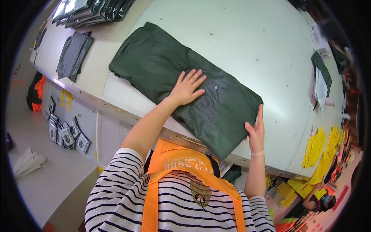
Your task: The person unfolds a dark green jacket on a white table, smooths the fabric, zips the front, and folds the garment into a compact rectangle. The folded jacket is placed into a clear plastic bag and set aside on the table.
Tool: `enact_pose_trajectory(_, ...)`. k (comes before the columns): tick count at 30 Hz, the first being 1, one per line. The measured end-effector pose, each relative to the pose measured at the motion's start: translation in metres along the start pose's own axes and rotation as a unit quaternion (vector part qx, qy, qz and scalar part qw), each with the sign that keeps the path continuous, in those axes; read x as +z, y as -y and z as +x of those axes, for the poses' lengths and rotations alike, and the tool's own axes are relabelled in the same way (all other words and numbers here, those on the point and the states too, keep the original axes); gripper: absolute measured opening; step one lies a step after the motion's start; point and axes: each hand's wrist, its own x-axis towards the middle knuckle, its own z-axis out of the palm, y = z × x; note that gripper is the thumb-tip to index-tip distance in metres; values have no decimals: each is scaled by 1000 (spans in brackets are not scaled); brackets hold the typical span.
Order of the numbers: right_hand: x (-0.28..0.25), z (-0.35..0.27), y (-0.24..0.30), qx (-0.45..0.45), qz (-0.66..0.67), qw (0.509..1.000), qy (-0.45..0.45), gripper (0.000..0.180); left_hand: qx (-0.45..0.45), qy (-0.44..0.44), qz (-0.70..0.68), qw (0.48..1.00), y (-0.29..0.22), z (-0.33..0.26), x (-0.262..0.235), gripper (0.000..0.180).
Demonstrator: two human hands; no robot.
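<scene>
Right now I have the left hand (187, 87) spread flat, fingers fanned, pressing down on the middle of the folded dark green garment (185, 83), which lies slantwise across the pale counter (251, 42) with its lower corner close to the counter's near edge. My right hand (256, 133) stands open and upright against the garment's right end, fingers together and pointing up, touching the fold's edge without pinching anything. I judge the cloth light, soft and limp, with a slight sheen where a thin clear film may cover it, so it may slide on the smooth counter. It would sag if lifted by one corner; the safer hold looks like both short ends, or palms under the fold. Further off lie a grey folded garment (74, 54), bagged stacks (92, 11) and yellow pieces (315, 147).
</scene>
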Motion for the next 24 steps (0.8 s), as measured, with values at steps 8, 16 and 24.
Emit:
enact_pose_trajectory(8,176,70,153,-145,-191,956,167,31,-28,40,-706,707,-43,-51,2,54)
enact_pose_trajectory(16,267,172,36,-323,-239,868,293,39,-148,52,-690,707,-28,-84,73,55)
enact_pose_trajectory(24,101,132,-47,-113,-332,934,71,39,-206,66,-666,714,-25,-82,66,55)
